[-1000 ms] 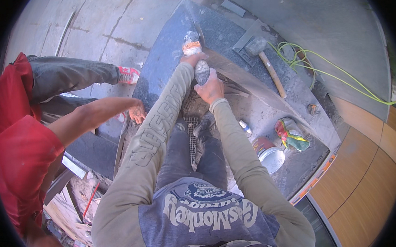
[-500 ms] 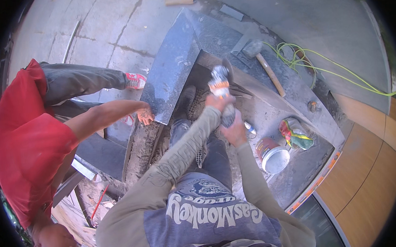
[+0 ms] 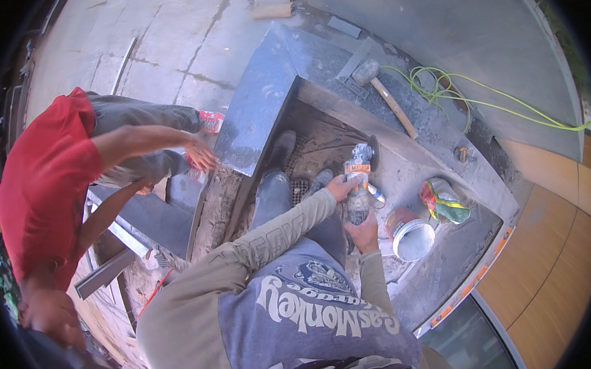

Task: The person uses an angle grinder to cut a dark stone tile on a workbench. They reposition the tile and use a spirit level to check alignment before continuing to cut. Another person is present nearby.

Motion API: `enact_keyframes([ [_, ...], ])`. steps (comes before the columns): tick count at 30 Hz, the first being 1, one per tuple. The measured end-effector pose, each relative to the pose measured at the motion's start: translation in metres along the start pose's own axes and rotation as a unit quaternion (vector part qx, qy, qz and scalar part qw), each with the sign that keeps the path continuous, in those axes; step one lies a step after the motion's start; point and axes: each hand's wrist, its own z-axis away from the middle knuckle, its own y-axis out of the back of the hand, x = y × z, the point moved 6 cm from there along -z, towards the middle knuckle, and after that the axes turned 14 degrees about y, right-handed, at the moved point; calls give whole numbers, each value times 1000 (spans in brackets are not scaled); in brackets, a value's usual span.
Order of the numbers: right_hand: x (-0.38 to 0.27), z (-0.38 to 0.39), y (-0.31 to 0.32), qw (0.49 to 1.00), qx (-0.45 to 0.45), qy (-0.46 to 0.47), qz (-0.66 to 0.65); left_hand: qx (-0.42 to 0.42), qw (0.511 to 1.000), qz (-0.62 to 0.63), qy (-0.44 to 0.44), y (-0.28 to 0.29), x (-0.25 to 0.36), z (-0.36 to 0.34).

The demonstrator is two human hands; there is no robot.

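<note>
My left hand (image 3: 341, 187) grips the front body of an angle grinder (image 3: 357, 167), near its orange band and dark disc, and my right hand (image 3: 363, 233) holds its grey rear end. The grinder is low over a dusty trough inside a grey stone structure (image 3: 252, 113). Beside it are a small white-and-blue bottle (image 3: 378, 196), a white bucket (image 3: 413, 240) and a red, green and yellow bag (image 3: 443, 201). My boots rest in the trough, by a metal grate (image 3: 300, 189).
A co-worker in a red shirt (image 3: 47, 171) bends at the left, one hand (image 3: 199, 153) near the slab edge. A mallet (image 3: 391, 104) lies on the top slab beside a green cord (image 3: 525, 109). Wooden panels (image 3: 539, 252) stand at right, a cracked pavement (image 3: 168, 44) beyond.
The grinder and both my hands have moved down and to the right, off the slab's corner into the trough. The co-worker's hand has lifted from the slab edge, and the other hand now shows lower.
</note>
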Motion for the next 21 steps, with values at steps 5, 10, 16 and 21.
enact_keyframes([
  [5, -18, 2, 16, 998, 3, 55, 13, -41, 996, 75, -24, -25, 18, 29],
  [10, -26, 2, 27, 995, -9, 97, 36, 5, 996, 47, -74, -22, 16, 20],
  [16, -26, -4, 27, 995, -21, 92, 25, 71, 991, 66, -87, -37, 23, 25],
  [21, -41, -25, 29, 984, -23, 109, 138, 29, 994, 75, -67, -36, 50, 51],
])
